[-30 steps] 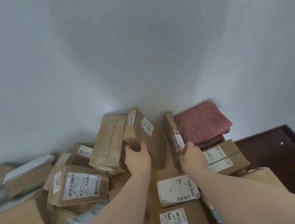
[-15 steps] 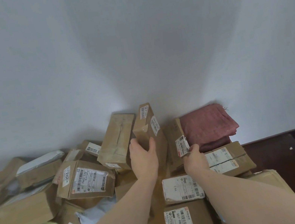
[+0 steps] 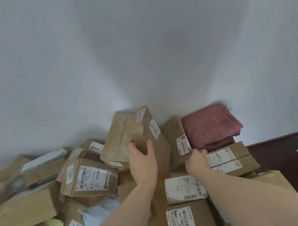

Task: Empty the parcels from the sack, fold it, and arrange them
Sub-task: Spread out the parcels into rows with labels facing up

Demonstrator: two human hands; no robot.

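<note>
**Parcels stacked against a wall**

White wall backs a parcel heap. Folded red sack lies rightward. Left hand grasps an upright box; right hand fingers pinch a narrower box.

Left hand grips upright box; right hand pinches narrow box.
</note>
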